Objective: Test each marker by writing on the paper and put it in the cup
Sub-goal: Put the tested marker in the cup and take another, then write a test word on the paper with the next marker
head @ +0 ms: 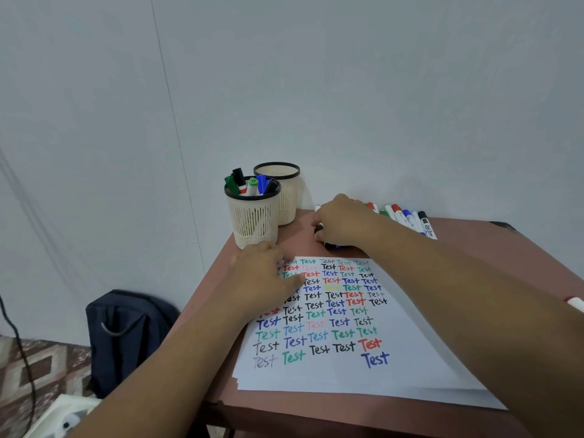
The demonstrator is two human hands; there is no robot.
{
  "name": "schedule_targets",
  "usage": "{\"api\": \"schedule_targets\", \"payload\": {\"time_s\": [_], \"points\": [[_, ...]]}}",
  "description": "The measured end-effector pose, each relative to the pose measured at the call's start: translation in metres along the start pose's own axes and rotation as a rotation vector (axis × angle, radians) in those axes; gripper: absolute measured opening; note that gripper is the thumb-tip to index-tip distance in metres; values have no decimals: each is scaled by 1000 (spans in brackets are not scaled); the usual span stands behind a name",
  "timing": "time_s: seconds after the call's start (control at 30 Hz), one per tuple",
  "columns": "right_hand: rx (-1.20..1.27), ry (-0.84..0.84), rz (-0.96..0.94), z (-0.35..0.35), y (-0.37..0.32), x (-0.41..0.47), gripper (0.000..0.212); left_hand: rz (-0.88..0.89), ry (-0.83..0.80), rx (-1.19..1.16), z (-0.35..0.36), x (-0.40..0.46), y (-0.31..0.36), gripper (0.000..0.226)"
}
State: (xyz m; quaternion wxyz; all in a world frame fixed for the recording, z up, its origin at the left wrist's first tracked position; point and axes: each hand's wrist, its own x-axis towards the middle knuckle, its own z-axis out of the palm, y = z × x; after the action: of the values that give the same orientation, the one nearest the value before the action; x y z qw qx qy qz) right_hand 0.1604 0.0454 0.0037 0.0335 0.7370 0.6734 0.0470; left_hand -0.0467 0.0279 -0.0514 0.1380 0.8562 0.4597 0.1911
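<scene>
A white paper [410, 352] covered with several coloured "Test" words lies on the brown table [493, 257]. My left hand [265, 276] rests flat on the paper's upper left corner, fingers spread. My right hand [341, 221] reaches beyond the paper's top edge and curls over a dark marker [333, 246] lying on the table. A row of several markers [407, 218] lies at the back right. The nearer cream cup [254, 219] holds several markers; a second cream cup [286, 188] stands behind it, its inside hidden.
A white wall rises right behind the table. A dark backpack [126, 336] sits on the patterned floor at the left, beside a black cable [19, 343]. A white marker end [575, 303] pokes in at the right edge. White objects [63, 415] lie at bottom left.
</scene>
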Motion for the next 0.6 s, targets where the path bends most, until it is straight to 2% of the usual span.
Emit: {"api": "schedule_targets", "payload": {"time_s": [0.2, 0.37, 0.5, 0.6], "points": [[-95, 63, -68, 8, -7, 8, 20, -21, 21, -52, 0, 1, -2, 56], [-135, 186, -133, 15, -6, -1, 26, -29, 84, -108, 1, 1, -3, 50], [99, 241, -107, 7, 3, -17, 33, 6, 141, -109, 0, -1, -2, 49], [485, 315, -19, -6, 9, -42, 28, 69, 196, -66, -1, -5, 1, 47]]}}
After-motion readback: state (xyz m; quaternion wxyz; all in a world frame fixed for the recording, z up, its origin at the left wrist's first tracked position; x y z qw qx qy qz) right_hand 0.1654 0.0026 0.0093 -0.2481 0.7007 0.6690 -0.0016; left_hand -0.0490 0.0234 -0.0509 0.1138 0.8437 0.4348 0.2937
